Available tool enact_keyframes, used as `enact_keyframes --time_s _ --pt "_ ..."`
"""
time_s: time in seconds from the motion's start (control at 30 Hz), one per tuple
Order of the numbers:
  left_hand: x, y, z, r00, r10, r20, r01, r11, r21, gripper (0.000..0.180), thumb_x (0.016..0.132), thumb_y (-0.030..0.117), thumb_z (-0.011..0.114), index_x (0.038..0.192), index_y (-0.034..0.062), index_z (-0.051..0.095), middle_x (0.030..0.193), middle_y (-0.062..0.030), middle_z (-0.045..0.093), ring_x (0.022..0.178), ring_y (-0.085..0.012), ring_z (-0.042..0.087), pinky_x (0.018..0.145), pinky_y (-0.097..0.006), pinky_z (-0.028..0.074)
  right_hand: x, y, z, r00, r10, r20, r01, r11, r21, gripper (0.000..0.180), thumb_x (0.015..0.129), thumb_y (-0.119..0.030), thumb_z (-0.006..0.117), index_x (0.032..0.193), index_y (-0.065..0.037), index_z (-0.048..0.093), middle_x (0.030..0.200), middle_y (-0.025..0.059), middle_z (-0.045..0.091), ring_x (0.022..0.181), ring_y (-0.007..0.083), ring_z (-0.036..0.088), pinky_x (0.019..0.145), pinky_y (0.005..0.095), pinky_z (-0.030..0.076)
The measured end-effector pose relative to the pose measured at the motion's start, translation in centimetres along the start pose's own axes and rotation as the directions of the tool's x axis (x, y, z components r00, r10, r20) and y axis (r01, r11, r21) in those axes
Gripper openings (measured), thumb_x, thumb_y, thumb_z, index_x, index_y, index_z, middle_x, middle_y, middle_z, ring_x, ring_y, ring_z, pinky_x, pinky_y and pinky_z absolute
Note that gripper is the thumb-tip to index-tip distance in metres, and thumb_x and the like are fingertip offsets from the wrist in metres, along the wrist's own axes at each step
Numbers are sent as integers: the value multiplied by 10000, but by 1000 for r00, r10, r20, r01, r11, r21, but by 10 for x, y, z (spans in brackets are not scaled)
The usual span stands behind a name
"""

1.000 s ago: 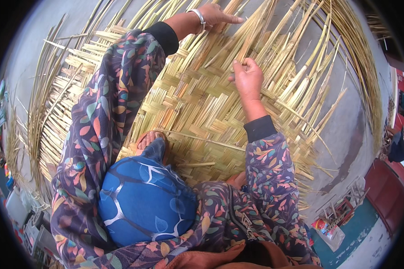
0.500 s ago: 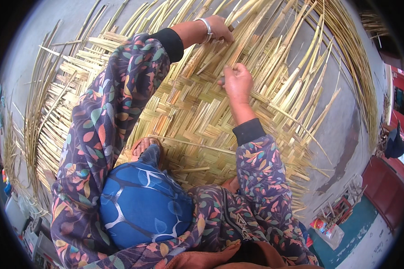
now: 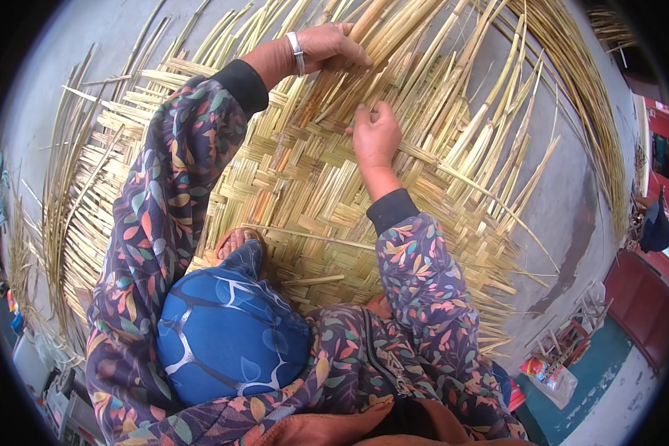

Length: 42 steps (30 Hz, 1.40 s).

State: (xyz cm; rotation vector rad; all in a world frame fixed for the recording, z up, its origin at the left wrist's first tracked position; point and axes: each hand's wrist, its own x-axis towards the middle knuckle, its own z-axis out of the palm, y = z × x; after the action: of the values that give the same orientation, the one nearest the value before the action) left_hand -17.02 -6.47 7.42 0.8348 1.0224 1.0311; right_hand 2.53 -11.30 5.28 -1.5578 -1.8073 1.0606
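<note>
A partly woven mat of flat, pale yellow-green reed strips (image 3: 305, 189) spreads beneath me, its loose ends fanning out at the far side. My left hand (image 3: 331, 48), with a silver bracelet at the wrist, is closed around several reed strips (image 3: 398, 33) lifted above the weave. Just nearer and to the right, my right hand (image 3: 375, 137) is curled low over the mat where weave meets loose ends. Its fingertips are pressed together, and what they pinch, if anything, is hidden.
My sandalled foot (image 3: 239, 241) rests on the mat beside my blue-clad knee (image 3: 234, 327). Long reed bundles (image 3: 572, 89) lie on the grey floor at far right. More upright-looking loose reeds (image 3: 59, 201) lie at left. A small rack (image 3: 572, 334) and a plastic bag (image 3: 550, 379) sit at right.
My left hand has moved left and slightly nearer, drawing the raised strips with it. My right hand has shifted a little to the left, still curled.
</note>
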Motion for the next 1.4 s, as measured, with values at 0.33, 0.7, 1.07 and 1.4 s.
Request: enact_keyframes --time_s 0.33,0.7,1.07,1.4 --pt "-19 18 5 997 77 -29 -69 972 225 440 796 211 675 1171 15 553 802 -11 595 661 -77 521 607 -236 425 11 12 -10 956 -210 205 248 952 -179 199 817 -178 611 974 -55 598 871 175 611 822 365 592 719 418 470" --pt "-39 14 17 892 267 -364 -217 961 174 432 822 217 696 1167 -10 569 792 -36 601 656 -107 556 585 -267 464 18 -3 -20 930 -10 367 30 998 -49 312 856 -198 612 1107 -15 582 761 99 651 516 151 616 549 287 488" --pt "-106 5 53 669 683 -294 -240 572 784 415 846 149 661 1226 21 553 1029 -97 644 931 -171 636 797 -276 515 28 -9 -30 865 6 502 35 997 -72 305 851 -181 601 1089 7 577 776 89 651 561 148 625 572 278 487" --pt "-117 -70 -14 715 -6 -700 -160 972 -172 374 886 119 602 1225 -27 548 1032 -86 634 910 -142 617 776 -237 505 28 0 -14 888 -180 423 330 889 -316 233 814 -68 538 1034 -51 615 987 192 612 912 372 594 779 422 494"
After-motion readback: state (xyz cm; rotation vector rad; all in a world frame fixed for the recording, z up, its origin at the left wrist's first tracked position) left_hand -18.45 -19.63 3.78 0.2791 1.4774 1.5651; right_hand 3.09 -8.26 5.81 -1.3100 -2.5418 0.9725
